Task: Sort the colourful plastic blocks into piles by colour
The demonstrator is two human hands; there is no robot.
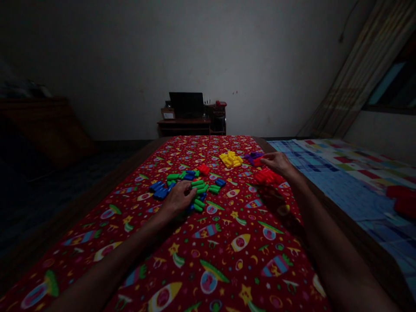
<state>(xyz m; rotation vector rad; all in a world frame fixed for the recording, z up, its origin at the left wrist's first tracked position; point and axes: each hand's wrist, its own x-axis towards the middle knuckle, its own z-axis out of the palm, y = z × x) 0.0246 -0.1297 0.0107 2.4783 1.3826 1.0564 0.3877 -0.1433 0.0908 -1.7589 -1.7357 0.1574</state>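
My right hand (277,163) pinches a red plastic piece (258,161) at its fingertips. It hovers just above a heap of red pieces (268,176), close to a small purple pile (251,156). My left hand (180,196) rests with curled fingers on a mixed pile of small, stubby plastic pieces. Green pieces (201,189) lie by its fingertips, and blue pieces (158,189) sit to its left. What its fingers hold, if anything, is hidden. A red piece (203,169) lies at the mixed pile's far edge. Yellow pieces (231,160) form their own heap between the hands, farther back.
A red patterned cloth (224,251) covers the long table. Beyond its far end stands a small desk (184,122) with a dark screen (186,104). To the right is a bed with a checked blue sheet (328,177); a dark wooden cabinet (42,125) stands left.
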